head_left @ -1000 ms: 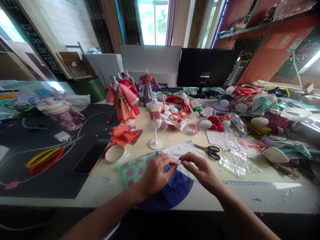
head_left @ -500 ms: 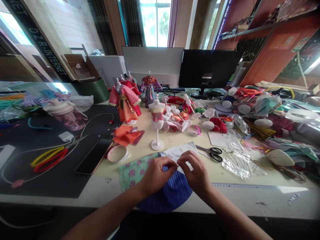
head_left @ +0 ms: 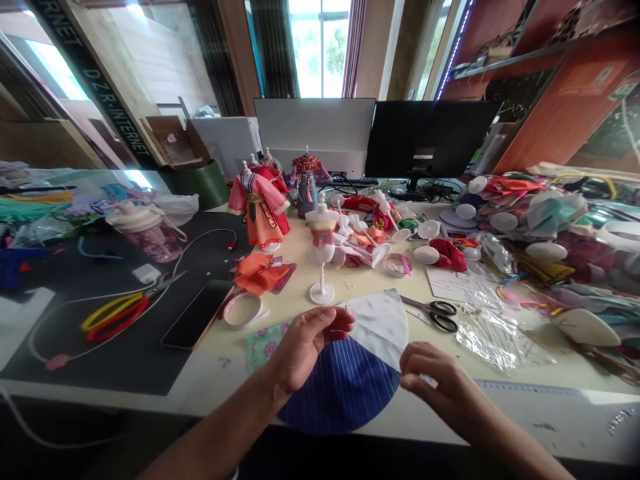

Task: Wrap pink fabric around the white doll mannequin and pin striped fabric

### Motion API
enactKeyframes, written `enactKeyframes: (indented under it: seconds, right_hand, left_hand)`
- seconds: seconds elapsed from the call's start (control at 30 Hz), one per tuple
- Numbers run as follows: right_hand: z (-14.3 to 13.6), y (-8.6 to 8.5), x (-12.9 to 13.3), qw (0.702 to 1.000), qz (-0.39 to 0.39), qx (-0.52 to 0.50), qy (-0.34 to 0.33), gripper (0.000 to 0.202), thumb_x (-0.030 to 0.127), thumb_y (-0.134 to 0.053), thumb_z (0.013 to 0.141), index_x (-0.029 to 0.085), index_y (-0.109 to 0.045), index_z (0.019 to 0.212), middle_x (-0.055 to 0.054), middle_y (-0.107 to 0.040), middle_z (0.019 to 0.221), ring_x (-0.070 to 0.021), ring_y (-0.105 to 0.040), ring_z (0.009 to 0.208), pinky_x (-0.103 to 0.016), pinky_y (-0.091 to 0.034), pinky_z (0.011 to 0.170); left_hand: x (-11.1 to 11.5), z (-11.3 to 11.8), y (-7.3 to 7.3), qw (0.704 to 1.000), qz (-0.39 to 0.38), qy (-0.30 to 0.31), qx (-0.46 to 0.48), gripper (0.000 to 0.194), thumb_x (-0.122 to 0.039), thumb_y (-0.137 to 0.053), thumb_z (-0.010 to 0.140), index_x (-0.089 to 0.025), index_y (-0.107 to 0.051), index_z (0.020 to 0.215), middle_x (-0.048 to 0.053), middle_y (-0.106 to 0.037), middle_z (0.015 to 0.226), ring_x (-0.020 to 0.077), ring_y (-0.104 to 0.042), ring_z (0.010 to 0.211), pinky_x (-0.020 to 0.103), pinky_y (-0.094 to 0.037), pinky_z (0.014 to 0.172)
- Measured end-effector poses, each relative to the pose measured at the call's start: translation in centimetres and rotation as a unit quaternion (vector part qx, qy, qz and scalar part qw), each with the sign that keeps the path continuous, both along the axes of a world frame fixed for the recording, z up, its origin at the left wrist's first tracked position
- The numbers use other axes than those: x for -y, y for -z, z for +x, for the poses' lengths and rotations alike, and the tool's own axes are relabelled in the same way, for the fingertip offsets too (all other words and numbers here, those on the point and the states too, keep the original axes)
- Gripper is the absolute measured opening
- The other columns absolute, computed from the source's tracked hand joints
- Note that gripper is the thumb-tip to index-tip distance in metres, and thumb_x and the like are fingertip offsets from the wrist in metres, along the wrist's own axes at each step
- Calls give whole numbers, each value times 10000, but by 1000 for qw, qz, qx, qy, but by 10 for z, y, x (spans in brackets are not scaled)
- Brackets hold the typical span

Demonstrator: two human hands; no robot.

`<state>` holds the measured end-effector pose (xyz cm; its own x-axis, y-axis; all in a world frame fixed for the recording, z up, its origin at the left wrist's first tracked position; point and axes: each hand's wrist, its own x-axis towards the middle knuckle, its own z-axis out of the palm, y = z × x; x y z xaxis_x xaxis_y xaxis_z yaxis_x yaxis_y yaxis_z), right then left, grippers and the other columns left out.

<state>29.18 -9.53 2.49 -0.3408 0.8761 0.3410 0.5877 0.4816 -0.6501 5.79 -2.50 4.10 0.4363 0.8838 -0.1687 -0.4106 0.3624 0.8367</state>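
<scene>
Striped blue fabric [head_left: 350, 393] lies at the table's front edge, beside white fabric [head_left: 383, 327] and green flowered fabric [head_left: 260, 343]. Above the blue piece, my left hand [head_left: 315, 340] has its fingers curled in a pinch, with something tiny at the fingertips that I cannot make out. My right hand [head_left: 433, 377] is at the right edge of the blue fabric, fingers bent and pressed together; what they hold, if anything, is too small to name. A small white mannequin [head_left: 323, 253] stands behind the fabrics.
Black scissors [head_left: 435, 311] and a plastic bag of pins [head_left: 490, 337] lie to the right. On the left are a phone [head_left: 197, 315], a tape roll [head_left: 243, 310] and red-yellow scissors [head_left: 117, 315]. Dressed mannequins [head_left: 257, 207] stand behind, near monitors [head_left: 433, 137].
My hands have parted: the right one moved right and down, away from the left. My left hand has turned, showing its palm side. The whole view has shifted slightly.
</scene>
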Motion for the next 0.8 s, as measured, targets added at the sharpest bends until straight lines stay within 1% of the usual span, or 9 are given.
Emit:
enactKeyframes:
  seconds: [0.07,0.13,0.17,0.3,0.4,0.47,0.57,0.67,0.8]
  right_hand:
    - [-3,4,5,999,0,35,-19,156,208,-497,928,228,-614,827,-41,-631,843,-173,-597,781,-323,-486,708]
    - [-8,5,5,998,34,46,13,202,175,-489,918,251,-620,1052,-80,-637,1053,-207,-612,950,-357,-507,796]
    - [-11,5,3,997,54,42,30,231,173,-504,908,254,-606,1099,-91,-626,1119,-221,-606,1006,-373,-509,826]
    - [-25,-6,-15,992,110,-34,59,102,164,-538,887,231,-607,853,-66,-666,979,-204,-639,903,-355,-524,776]
    - [-35,-17,-29,984,127,-82,92,178,148,-518,885,239,-618,1001,-67,-662,996,-198,-643,883,-348,-526,771]
    - [-41,-24,-37,983,104,-109,108,203,178,-535,879,239,-625,1051,-67,-664,996,-201,-642,875,-346,-524,771]
    - [-49,-34,-46,983,34,-157,92,130,251,-549,888,231,-671,928,-54,-676,924,-202,-638,878,-326,-509,768]
    - [-55,-41,-53,978,-32,-199,58,169,314,-551,895,229,-696,872,-46,-678,902,-195,-635,868,-311,-496,772]
    - [-61,-45,-56,966,-70,-246,44,160,345,-587,871,230,-691,830,-33,-665,855,-183,-620,819,-304,-491,759]
  left_hand:
    - [0,0,1,1000,-4,-2,21,242,-334,-622,847,-146,-719,964,92,-711,1004,183,-642,939,309,-480,861]
    - [1,2,1,999,-12,-3,33,259,-340,-615,847,-149,-715,990,101,-704,1047,195,-635,979,319,-473,879]
    - [2,3,1,999,-16,-4,35,259,-339,-625,839,-151,-715,993,101,-703,1052,196,-633,984,322,-471,881]
    - [4,5,-2,1000,-16,-20,15,207,-293,-709,768,-168,-726,933,74,-722,978,177,-642,926,309,-469,865]
    - [3,5,-6,999,11,-39,-27,164,-249,-751,727,-166,-729,866,50,-727,902,148,-640,865,289,-463,862]
    - [2,5,-8,997,34,-51,-54,155,-234,-765,710,-159,-727,841,39,-722,852,138,-637,835,279,-462,860]
    - [0,6,-11,993,66,-63,-81,165,-247,-771,706,-153,-724,833,32,-715,802,137,-634,816,272,-467,839]
    - [1,8,-14,989,88,-66,-94,186,-272,-775,702,-150,-721,832,35,-717,798,142,-634,810,272,-476,820]
    - [4,12,-18,988,94,-72,-99,205,-279,-788,683,-148,-722,827,33,-714,786,138,-628,792,267,-485,796]
